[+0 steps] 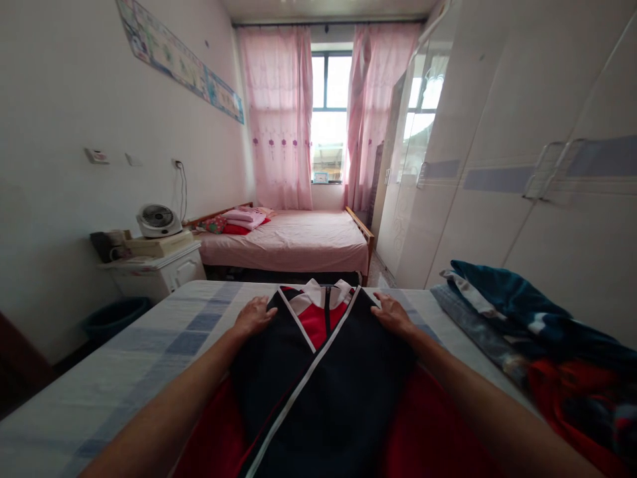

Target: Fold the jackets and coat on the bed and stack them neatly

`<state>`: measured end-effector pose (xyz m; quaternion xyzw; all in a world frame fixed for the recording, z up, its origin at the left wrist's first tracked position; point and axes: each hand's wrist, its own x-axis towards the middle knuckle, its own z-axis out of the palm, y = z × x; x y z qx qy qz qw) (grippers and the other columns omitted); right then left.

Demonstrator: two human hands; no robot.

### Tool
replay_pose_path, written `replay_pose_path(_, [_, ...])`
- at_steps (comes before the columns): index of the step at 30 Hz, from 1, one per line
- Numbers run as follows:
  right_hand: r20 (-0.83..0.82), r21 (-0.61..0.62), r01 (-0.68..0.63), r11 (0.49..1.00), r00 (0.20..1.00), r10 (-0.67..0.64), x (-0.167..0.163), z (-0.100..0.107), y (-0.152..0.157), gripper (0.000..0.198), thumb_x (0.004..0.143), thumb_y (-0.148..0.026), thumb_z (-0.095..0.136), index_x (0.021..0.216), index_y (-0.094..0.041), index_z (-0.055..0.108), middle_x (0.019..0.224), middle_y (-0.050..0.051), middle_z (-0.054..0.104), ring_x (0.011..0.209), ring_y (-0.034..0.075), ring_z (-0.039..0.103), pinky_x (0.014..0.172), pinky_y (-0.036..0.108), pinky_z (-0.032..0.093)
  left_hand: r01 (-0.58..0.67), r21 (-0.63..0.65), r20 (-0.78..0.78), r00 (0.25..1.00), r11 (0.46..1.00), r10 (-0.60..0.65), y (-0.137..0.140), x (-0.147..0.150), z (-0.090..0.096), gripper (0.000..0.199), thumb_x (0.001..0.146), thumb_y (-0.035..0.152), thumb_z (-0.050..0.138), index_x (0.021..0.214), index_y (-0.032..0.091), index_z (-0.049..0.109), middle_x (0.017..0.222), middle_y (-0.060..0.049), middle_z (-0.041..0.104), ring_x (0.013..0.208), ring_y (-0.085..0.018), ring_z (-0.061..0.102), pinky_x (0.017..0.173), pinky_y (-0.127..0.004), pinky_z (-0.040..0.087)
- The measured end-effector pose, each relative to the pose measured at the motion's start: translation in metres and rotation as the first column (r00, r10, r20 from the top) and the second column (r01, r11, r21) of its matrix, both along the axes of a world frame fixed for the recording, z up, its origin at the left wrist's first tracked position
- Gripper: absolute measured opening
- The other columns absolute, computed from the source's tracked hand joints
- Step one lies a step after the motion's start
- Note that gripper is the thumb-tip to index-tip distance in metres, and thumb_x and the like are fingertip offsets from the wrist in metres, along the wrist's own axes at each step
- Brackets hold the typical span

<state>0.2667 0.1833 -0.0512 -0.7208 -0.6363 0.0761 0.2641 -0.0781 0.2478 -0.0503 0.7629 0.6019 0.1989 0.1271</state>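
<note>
A dark navy and red jacket (358, 392) with white piping and a white collar lies front up on the near bed, its lower part running out of view towards me. One front panel crosses over the other, and a red lining and a dark zip show at the neck. My left hand (256, 315) is closed on the jacket's left shoulder edge, thumb on top. At the opposite shoulder, my right hand (393, 313) grips the cloth in the same way. Fingertips of both hands are partly hidden.
A heap of clothes (547, 332) lies at the right of the striped bed sheet (189, 342). Beyond stands a pink bed (298, 239). A cabinet (159, 269) with a fan (159, 220) and a bin (115, 317) are on the left; wardrobes (502, 133) line the right.
</note>
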Motion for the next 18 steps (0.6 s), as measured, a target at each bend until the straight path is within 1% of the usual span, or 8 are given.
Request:
replay_pose_path(2, [-0.010,-0.041,0.013,0.999,1.000,-0.014,0.001,-0.006,0.017,0.048,0.075,-0.020,0.050,0.121,-0.010,0.054,0.121,0.015,0.059,0.112,0.024,0.053,0.095,0.033,0.038,0.002,-0.056,0.046,0.999,0.998,0.001,0.013,0.003,-0.004,0.030,0.086,0.031,0.056,0.112,0.015,0.056,0.120,-0.008,0.055,0.110,-0.024,0.052,0.094,-0.047,0.041])
replay_pose_path(5, [-0.023,-0.076,0.009,0.997,1.000,-0.011,-0.001,-0.013,0.033,0.044,0.072,-0.022,0.053,0.115,-0.017,0.059,0.109,0.008,0.066,0.101,0.022,0.059,0.085,0.029,0.042,0.010,-0.120,0.148,0.989,0.993,0.008,0.026,0.009,-0.007,0.029,0.086,0.031,0.056,0.111,0.016,0.056,0.116,-0.007,0.057,0.104,-0.022,0.056,0.089,-0.044,0.046])
replay_pose_path(8, [-0.026,-0.074,0.027,0.997,0.999,-0.029,-0.006,-0.015,0.040,0.041,0.071,-0.020,0.052,0.111,-0.019,0.061,0.102,0.006,0.068,0.095,0.021,0.060,0.079,0.028,0.043,0.021,-0.204,0.278,0.960,0.979,0.038,0.030,0.016,-0.004,0.027,0.086,0.032,0.056,0.107,0.014,0.058,0.107,-0.006,0.060,0.094,-0.020,0.060,0.080,-0.038,0.051])
replay_pose_path(10, [-0.030,-0.064,0.042,0.997,0.999,-0.044,-0.009,-0.009,0.040,0.036,0.070,-0.018,0.051,0.104,-0.017,0.065,0.095,0.007,0.069,0.089,0.022,0.062,0.074,0.028,0.043,0.045,-0.271,0.366,0.929,0.962,0.060,0.028,0.020,0.002,0.024,0.087,0.031,0.055,0.101,0.012,0.059,0.095,-0.004,0.064,0.080,-0.016,0.063,0.071,-0.033,0.053])
replay_pose_path(12, [-0.040,-0.038,0.047,0.998,0.998,-0.048,-0.013,0.003,0.035,0.031,0.070,-0.018,0.050,0.096,-0.017,0.067,0.088,0.008,0.069,0.084,0.022,0.063,0.071,0.027,0.043,0.090,-0.308,0.455,0.888,0.947,0.063,0.021,0.022,0.014,0.021,0.087,0.024,0.055,0.100,0.010,0.060,0.083,-0.003,0.066,0.067,-0.013,0.063,0.063,-0.029,0.053])
replay_pose_path(14, [-0.051,0.010,0.036,0.999,0.998,-0.035,-0.017,0.022,0.022,0.027,0.073,-0.020,0.049,0.094,-0.016,0.066,0.087,0.007,0.069,0.083,0.020,0.062,0.071,0.026,0.043,0.157,-0.302,0.547,0.836,0.940,0.036,0.007,0.021,0.032,0.026,0.083,0.016,0.054,0.107,0.006,0.058,0.077,-0.002,0.067,0.062,-0.013,0.063,0.061,-0.026,0.052])
replay_pose_path(16, [-0.061,0.065,0.011,0.998,0.998,-0.007,-0.019,0.044,-0.001,0.027,0.077,-0.022,0.047,0.098,-0.017,0.063,0.093,0.005,0.068,0.087,0.018,0.061,0.075,0.025,0.043,0.245,-0.262,0.631,0.775,0.933,-0.026,-0.015,0.013,0.054,0.038,0.079,0.013,0.052,0.116,0.004,0.053,0.079,-0.001,0.069,0.067,-0.013,0.065,0.065,-0.025,0.051])
replay_pose_path(18, [-0.071,0.149,-0.017,0.989,0.997,0.028,-0.020,0.063,-0.037,0.028,0.080,-0.026,0.045,0.103,-0.018,0.060,0.099,0.004,0.066,0.091,0.018,0.060,0.080,0.026,0.042,0.332,-0.204,0.694,0.712,0.921,-0.103,-0.045,-0.003,0.076,0.045,0.078,0.013,0.050,0.122,0.006,0.049,0.087,0.003,0.070,0.079,-0.013,0.065,0.075,-0.024,0.048])
